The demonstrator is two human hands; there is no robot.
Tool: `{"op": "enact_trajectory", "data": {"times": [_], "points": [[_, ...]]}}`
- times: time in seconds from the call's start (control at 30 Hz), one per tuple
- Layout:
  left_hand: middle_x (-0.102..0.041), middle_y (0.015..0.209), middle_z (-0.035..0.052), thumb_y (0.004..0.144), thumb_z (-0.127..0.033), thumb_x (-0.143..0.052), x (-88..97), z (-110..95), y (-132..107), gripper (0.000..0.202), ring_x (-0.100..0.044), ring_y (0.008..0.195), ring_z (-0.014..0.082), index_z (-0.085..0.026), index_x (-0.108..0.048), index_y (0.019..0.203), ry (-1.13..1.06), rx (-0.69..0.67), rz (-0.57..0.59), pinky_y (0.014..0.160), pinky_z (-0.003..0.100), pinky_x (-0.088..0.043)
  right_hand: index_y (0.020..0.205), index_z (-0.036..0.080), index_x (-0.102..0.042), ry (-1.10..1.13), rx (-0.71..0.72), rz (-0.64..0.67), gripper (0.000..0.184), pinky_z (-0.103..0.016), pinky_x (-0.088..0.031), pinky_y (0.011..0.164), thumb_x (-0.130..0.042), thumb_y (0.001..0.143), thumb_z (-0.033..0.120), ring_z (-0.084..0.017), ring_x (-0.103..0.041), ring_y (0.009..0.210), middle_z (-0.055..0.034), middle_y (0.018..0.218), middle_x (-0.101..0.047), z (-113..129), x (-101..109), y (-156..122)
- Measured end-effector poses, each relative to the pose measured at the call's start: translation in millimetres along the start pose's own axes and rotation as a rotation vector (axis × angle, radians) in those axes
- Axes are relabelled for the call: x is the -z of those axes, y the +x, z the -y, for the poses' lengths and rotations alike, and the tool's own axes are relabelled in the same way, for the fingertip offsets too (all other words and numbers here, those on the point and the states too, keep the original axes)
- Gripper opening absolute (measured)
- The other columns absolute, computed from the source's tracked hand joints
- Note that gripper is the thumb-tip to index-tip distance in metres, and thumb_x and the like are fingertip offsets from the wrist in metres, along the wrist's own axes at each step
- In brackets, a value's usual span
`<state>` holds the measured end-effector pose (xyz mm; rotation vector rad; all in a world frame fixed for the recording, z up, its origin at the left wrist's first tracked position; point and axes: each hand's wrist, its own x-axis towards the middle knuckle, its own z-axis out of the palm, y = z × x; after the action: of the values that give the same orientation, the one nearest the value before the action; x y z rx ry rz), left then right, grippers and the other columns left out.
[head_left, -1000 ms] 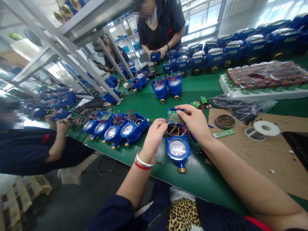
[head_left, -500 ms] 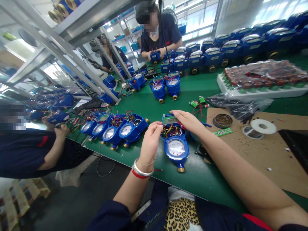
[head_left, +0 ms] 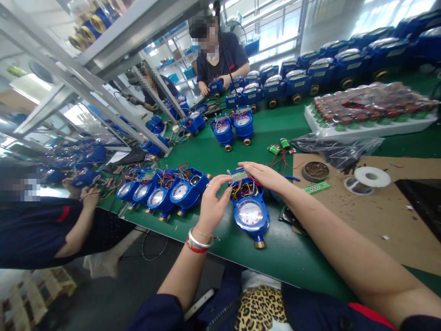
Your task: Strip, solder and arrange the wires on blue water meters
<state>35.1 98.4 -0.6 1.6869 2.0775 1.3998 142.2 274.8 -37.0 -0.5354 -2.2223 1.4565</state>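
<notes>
An open blue water meter (head_left: 251, 214) with a round clear dial and brass fitting stands on the green bench before me. Coloured wires (head_left: 246, 189) fill its housing. A small circuit board with a display (head_left: 238, 175) is tilted up at the meter's far side. My right hand (head_left: 263, 176) grips this board from the right, fingers stretched along its far edge; the thumb is hidden. My left hand (head_left: 214, 202) is at the board's left corner, index finger beside it and thumb apart. Whether the left fingertip touches the board is unclear.
Several open meters (head_left: 157, 196) stand to the left, and closed ones (head_left: 298, 85) line the back. A solder spool (head_left: 372, 177), a round tin (head_left: 315, 171) and cardboard (head_left: 365, 220) lie right. Green batteries (head_left: 274, 149) lie behind my right hand. Co-workers (head_left: 220, 55) sit nearby.
My left hand's thumb and index finger have parted from a pinch at the board's left edge. The right hand stays on the board. The view has shifted slightly.
</notes>
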Motion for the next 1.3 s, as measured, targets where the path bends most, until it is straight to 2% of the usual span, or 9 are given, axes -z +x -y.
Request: {"op": "enact_trajectory", "data": {"times": [0.17, 0.47, 0.6, 0.7, 0.83, 0.93, 1.03, 1.17, 1.3], "points": [[-0.069, 0.095, 0.0046, 0.089, -0.028, -0.057, -3.7, 3.5, 8.6, 0.013, -0.062, 0.094, 0.0190, -0.021, -0.068, 0.087, -0.019, 0.011, -0.031, 0.094, 0.037, -0.044, 0.125, 0.018, -0.060, -0.029, 0.008, 0.007, 0.040, -0.037, -0.031, 0.111, -0.034, 0.098, 0.035, -0.018, -0.049, 0.125, -0.0062, 0.132, -0.057, 0.1, 0.1, 0.7], [-0.070, 0.091, 0.0048, 0.090, -0.031, -0.056, -16.2, -9.2, 10.5, 0.018, -0.060, 0.088, 0.0195, -0.020, -0.070, 0.090, -0.133, 0.136, 0.028, 0.085, 0.034, -0.045, 0.117, 0.016, -0.063, -0.194, 0.038, -0.085, 0.039, -0.037, -0.037, 0.107, -0.033, 0.099, 0.033, -0.020, -0.053, 0.120, -0.0090, 0.125, -0.062, 1.2, -1.8, 0.8], [-0.066, 0.082, 0.0032, 0.087, -0.030, -0.058, -22.9, -10.2, 8.4, 0.017, -0.057, 0.075, 0.0166, -0.019, -0.069, 0.092, -0.135, 0.213, 0.003, 0.073, 0.029, -0.045, 0.115, 0.016, -0.063, -0.291, -0.003, -0.138, 0.038, -0.038, -0.046, 0.096, -0.031, 0.099, 0.031, -0.022, -0.063, 0.104, -0.0100, 0.118, -0.065, 8.1, 12.7, -11.1], [-0.062, 0.077, 0.0018, 0.087, -0.030, -0.058, -26.8, -10.1, 6.6, 0.015, -0.053, 0.070, 0.0154, -0.019, -0.068, 0.090, -0.102, 0.209, -0.005, 0.067, 0.028, -0.042, 0.118, 0.013, -0.061, -0.386, -0.042, -0.183, 0.037, -0.043, -0.045, 0.097, -0.040, 0.096, 0.032, -0.027, -0.062, 0.105, -0.0140, 0.118, -0.064, 14.9, 33.2, -41.9], [-0.059, 0.074, 0.0011, 0.089, -0.028, -0.055, -29.6, -11.6, 4.8, 0.014, -0.051, 0.071, 0.0158, -0.020, -0.066, 0.086, -0.064, 0.155, -0.042, 0.069, 0.028, -0.040, 0.122, 0.017, -0.058, -0.598, -0.126, -0.131, 0.039, -0.045, -0.047, 0.094, -0.041, 0.094, 0.039, -0.029, -0.060, 0.108, -0.0117, 0.121, -0.063, 6.5, 50.4, -115.5], [-0.059, 0.077, 0.0016, 0.091, -0.027, -0.054, -30.2, -12.5, 3.9, 0.014, -0.052, 0.075, 0.0162, -0.020, -0.065, 0.087, -0.068, 0.117, -0.053, 0.071, 0.029, -0.039, 0.130, 0.021, -0.053, -0.727, -0.167, -0.065, 0.046, -0.046, -0.042, 0.102, -0.043, 0.093, 0.047, -0.029, -0.051, 0.122, -0.0108, 0.134, -0.054, -17.2, 43.3, -176.8], [-0.061, 0.079, 0.0021, 0.092, -0.026, -0.053, -29.2, -12.4, 3.3, 0.015, -0.052, 0.078, 0.0168, -0.020, -0.065, 0.087, -0.077, 0.099, -0.052, 0.073, 0.029, -0.039, 0.141, 0.016, -0.041, -0.891, -0.154, -0.109, 0.071, -0.056, -0.038, 0.103, -0.055, 0.083, 0.054, -0.037, -0.044, 0.127, -0.0156, 0.141, -0.045, -42.2, 27.8, -220.7], [-0.061, 0.079, 0.0014, 0.092, -0.025, -0.053, -24.5, -11.3, 3.9, 0.014, -0.052, 0.078, 0.0167, -0.021, -0.065, 0.087, -0.091, 0.081, -0.053, 0.073, 0.029, -0.039, 0.138, 0.014, -0.044, -0.924, -0.216, -0.169, 0.065, -0.057, -0.041, 0.100, -0.053, 0.083, 0.047, -0.038, -0.049, 0.120, -0.0189, 0.132, -0.052, -55.5, 18.1, -238.4], [-0.061, 0.079, 0.0010, 0.091, -0.026, -0.054, -16.4, -9.4, 5.6, 0.013, -0.052, 0.075, 0.0166, -0.021, -0.065, 0.085, -0.142, 0.087, -0.017, 0.073, 0.029, -0.039, 0.127, 0.021, -0.056, -0.731, -0.305, -0.202, 0.052, -0.052, -0.048, 0.095, -0.053, 0.083, 0.047, -0.035, -0.057, 0.112, -0.0152, 0.121, -0.061, -43.3, 35.5, -232.0]]}}
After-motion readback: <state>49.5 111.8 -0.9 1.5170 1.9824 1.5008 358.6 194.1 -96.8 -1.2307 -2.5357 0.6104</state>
